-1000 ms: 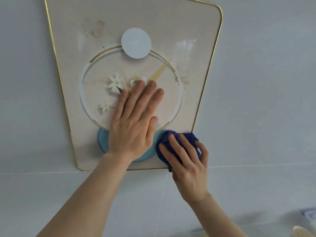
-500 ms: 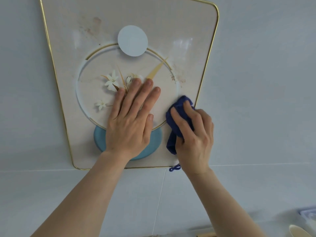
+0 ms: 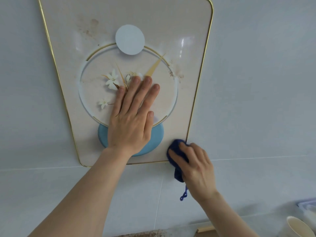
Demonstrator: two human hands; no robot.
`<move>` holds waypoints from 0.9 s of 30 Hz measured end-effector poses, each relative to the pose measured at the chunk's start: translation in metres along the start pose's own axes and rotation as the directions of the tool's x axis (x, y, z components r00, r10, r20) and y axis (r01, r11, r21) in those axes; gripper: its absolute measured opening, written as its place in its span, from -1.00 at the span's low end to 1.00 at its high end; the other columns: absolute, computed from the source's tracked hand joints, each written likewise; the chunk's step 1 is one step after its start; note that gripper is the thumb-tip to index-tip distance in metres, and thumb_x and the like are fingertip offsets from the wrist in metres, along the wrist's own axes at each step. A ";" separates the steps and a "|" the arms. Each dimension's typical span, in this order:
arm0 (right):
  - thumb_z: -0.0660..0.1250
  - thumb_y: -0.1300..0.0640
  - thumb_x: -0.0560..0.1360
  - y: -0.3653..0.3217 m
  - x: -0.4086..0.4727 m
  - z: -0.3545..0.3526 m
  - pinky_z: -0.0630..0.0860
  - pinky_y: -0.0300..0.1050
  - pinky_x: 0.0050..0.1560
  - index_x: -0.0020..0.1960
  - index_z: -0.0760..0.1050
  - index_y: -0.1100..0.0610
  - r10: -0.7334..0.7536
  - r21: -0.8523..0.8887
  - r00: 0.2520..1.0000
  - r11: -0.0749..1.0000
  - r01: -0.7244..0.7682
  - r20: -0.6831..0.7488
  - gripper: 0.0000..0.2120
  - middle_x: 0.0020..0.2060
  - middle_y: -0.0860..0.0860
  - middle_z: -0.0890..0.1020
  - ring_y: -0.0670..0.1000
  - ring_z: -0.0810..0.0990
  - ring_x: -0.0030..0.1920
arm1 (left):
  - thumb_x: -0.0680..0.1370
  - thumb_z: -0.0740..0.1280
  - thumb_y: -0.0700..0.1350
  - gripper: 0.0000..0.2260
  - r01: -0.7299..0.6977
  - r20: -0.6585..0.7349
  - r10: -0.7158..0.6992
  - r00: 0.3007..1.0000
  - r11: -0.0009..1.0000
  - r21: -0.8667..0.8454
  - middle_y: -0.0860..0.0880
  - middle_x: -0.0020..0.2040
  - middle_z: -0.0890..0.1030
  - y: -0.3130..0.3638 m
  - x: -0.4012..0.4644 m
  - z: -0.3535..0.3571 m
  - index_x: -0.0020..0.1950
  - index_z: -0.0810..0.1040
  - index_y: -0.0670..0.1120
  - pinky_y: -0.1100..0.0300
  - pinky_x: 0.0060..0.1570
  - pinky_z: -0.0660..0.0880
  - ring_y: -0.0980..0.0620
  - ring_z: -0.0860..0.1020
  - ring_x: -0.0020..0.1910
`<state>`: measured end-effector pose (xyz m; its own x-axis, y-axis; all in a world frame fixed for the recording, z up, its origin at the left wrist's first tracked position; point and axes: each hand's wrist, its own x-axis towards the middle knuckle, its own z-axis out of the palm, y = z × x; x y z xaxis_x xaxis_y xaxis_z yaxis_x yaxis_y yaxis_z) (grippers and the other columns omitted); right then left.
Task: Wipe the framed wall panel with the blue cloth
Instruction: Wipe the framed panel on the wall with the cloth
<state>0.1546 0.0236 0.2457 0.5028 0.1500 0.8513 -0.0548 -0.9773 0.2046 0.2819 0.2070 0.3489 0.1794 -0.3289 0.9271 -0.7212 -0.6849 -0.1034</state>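
Observation:
The framed wall panel (image 3: 188, 28) hangs on a pale tiled wall: beige, thin gold frame, printed circles and white flowers, brownish smudges near its upper left and right of the ring. My left hand (image 3: 131, 120) lies flat on the panel's middle, fingers spread upward, holding nothing. My right hand (image 3: 195, 166) presses the bunched dark blue cloth (image 3: 177, 151) against the panel's lower right corner, over the gold edge. Part of the cloth and its loop hang below my hand.
A beige cup (image 3: 298, 227) and a clear plastic container (image 3: 307, 206) sit at the lower right. A counter edge with a brown speckled patch (image 3: 145, 234) runs along the bottom. Plain wall tiles surround the panel.
My right hand with the cloth went up the panel's right side to about mid-height, then came back down to the lower right corner. My left hand stayed flat on the panel.

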 end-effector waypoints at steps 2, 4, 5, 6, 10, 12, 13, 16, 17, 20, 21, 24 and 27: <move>0.22 0.39 0.37 0.007 0.009 -0.007 0.56 0.09 -0.01 0.19 0.69 0.12 0.132 0.029 0.989 0.991 -0.130 -0.068 -0.51 0.16 0.14 0.63 0.22 0.51 0.08 | 0.68 0.05 -0.08 -0.48 0.010 -0.008 -0.010 1.000 1.000 0.007 -0.02 0.68 0.12 0.003 0.001 0.001 0.67 0.15 -0.04 -0.10 0.66 -0.07 -0.09 0.06 0.68; 0.21 0.46 0.32 0.011 0.026 -0.018 0.57 0.06 -0.09 0.17 0.71 0.12 0.243 0.084 0.962 0.969 -0.234 -0.124 -0.45 0.13 0.16 0.67 0.21 0.51 0.06 | 0.68 0.08 -0.09 -0.48 0.011 -0.012 -0.011 1.000 1.000 0.009 -0.02 0.68 0.12 0.004 0.002 0.002 0.67 0.15 -0.05 -0.10 0.66 -0.07 -0.09 0.07 0.68; 0.26 0.51 0.33 0.011 0.037 -0.024 0.56 0.02 -0.08 0.18 0.71 0.10 0.321 0.155 0.936 0.942 -0.299 -0.147 -0.44 0.14 0.14 0.67 0.19 0.54 0.07 | 0.68 0.08 -0.09 -0.48 0.015 -0.013 -0.014 1.000 1.000 0.011 -0.02 0.68 0.12 0.004 0.002 0.002 0.67 0.15 -0.05 -0.11 0.65 -0.05 -0.09 0.07 0.68; 0.33 0.54 0.35 0.009 0.050 -0.031 0.55 -0.01 -0.05 0.20 0.71 0.09 0.410 0.258 0.898 0.896 -0.362 -0.161 -0.44 0.15 0.10 0.66 0.18 0.56 0.09 | 0.68 0.09 -0.09 -0.48 0.019 -0.013 -0.019 1.000 1.000 0.016 -0.02 0.68 0.12 0.004 0.001 0.003 0.67 0.15 -0.05 -0.12 0.65 -0.04 -0.10 0.07 0.68; 0.44 0.50 0.43 0.004 0.101 -0.061 0.55 -0.07 0.19 0.22 0.70 0.06 0.547 0.573 0.820 0.732 -0.368 -0.171 -0.52 0.20 0.01 0.63 0.10 0.62 0.18 | 0.66 0.17 -0.09 -0.44 0.015 0.004 -0.015 1.000 1.000 0.019 -0.03 0.68 0.13 0.005 0.003 -0.002 0.67 0.16 -0.06 -0.16 0.64 0.01 -0.10 0.08 0.68; 0.41 0.51 0.42 0.001 0.126 -0.072 0.52 -0.12 0.19 0.18 0.72 0.08 0.501 0.578 0.837 0.758 -0.302 -0.220 -0.53 0.20 0.02 0.64 0.14 0.61 0.17 | 0.62 0.26 -0.11 -0.41 0.031 0.012 -0.031 0.999 1.000 0.007 -0.05 0.68 0.18 0.008 0.005 -0.008 0.65 0.21 -0.07 -0.18 0.63 0.05 -0.10 0.11 0.67; 0.40 0.51 0.41 0.000 0.139 -0.076 0.51 -0.14 0.18 0.16 0.72 0.10 0.467 0.555 0.842 0.790 -0.260 -0.271 -0.54 0.21 0.03 0.64 0.17 0.60 0.15 | 0.60 0.29 -0.11 -0.40 0.047 0.006 -0.047 0.999 0.999 0.003 -0.06 0.66 0.21 0.010 0.006 -0.012 0.63 0.25 -0.08 -0.17 0.62 0.07 -0.10 0.13 0.67; 0.43 0.48 0.43 -0.001 0.174 -0.082 0.49 -0.15 0.16 0.17 0.71 0.13 0.337 0.428 0.844 0.892 -0.146 -0.417 -0.59 0.24 0.09 0.65 0.21 0.57 0.14 | 0.58 0.33 -0.04 -0.39 0.082 -0.035 -0.082 0.996 0.997 0.000 -0.10 0.64 0.28 0.016 0.012 -0.022 0.61 0.28 -0.11 -0.10 0.64 0.02 -0.11 0.19 0.64; 0.44 0.46 0.44 -0.001 0.183 -0.080 0.51 -0.10 0.18 0.20 0.70 0.13 0.274 0.372 0.864 0.922 -0.110 -0.423 -0.59 0.28 0.10 0.64 0.21 0.56 0.16 | 0.58 0.32 -0.01 -0.37 0.086 -0.041 -0.086 0.995 0.996 0.009 -0.11 0.65 0.25 0.016 0.016 -0.025 0.63 0.25 -0.11 -0.08 0.65 -0.03 -0.12 0.17 0.65; 0.45 0.32 0.50 0.000 0.190 -0.065 0.51 0.15 0.28 0.34 0.62 0.11 0.073 0.193 0.952 0.981 -0.014 -0.299 -0.57 0.43 0.14 0.54 0.25 0.51 0.33 | 0.60 0.28 0.05 -0.30 0.086 -0.007 -0.086 0.996 0.995 0.049 -0.11 0.69 0.10 0.010 0.031 -0.028 0.67 0.10 -0.12 -0.09 0.66 -0.12 -0.09 0.05 0.68; 0.44 0.23 0.54 0.001 0.186 -0.060 0.47 0.18 0.34 0.39 0.58 0.10 0.034 0.154 0.964 0.988 0.007 -0.264 -0.59 0.48 0.15 0.49 0.25 0.47 0.41 | 0.61 0.26 0.06 -0.28 0.089 0.013 -0.090 0.996 0.994 0.057 -0.10 0.70 0.05 0.007 0.034 -0.027 0.68 0.05 -0.13 -0.10 0.66 -0.11 -0.08 0.01 0.69; 0.37 0.01 0.64 0.005 0.169 -0.053 0.39 0.17 0.47 0.43 0.54 0.09 -0.039 0.106 0.973 0.992 0.065 -0.226 -0.61 0.53 0.15 0.42 0.24 0.39 0.51 | 0.64 0.21 0.10 -0.28 0.093 0.053 -0.097 0.994 0.992 0.085 -0.09 0.71 -0.01 -0.001 0.035 -0.023 0.69 -0.02 -0.14 -0.13 0.66 -0.08 -0.05 -0.05 0.69; 0.34 0.08 0.67 0.013 0.146 -0.045 0.45 0.19 0.42 0.37 0.60 0.10 -0.129 0.038 0.968 0.989 0.140 -0.217 -0.71 0.48 0.13 0.49 0.25 0.46 0.47 | 0.65 0.18 0.12 -0.29 0.087 0.051 -0.092 0.994 0.992 0.092 -0.08 0.71 -0.01 -0.003 0.034 -0.018 0.69 -0.02 -0.14 -0.13 0.66 -0.07 -0.05 -0.05 0.69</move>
<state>0.1890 0.0399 0.3944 0.3067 0.3036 0.9021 0.0492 -0.9516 0.3035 0.2779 0.2096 0.3871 0.2790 -0.2971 0.9132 -0.6379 -0.7681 -0.0550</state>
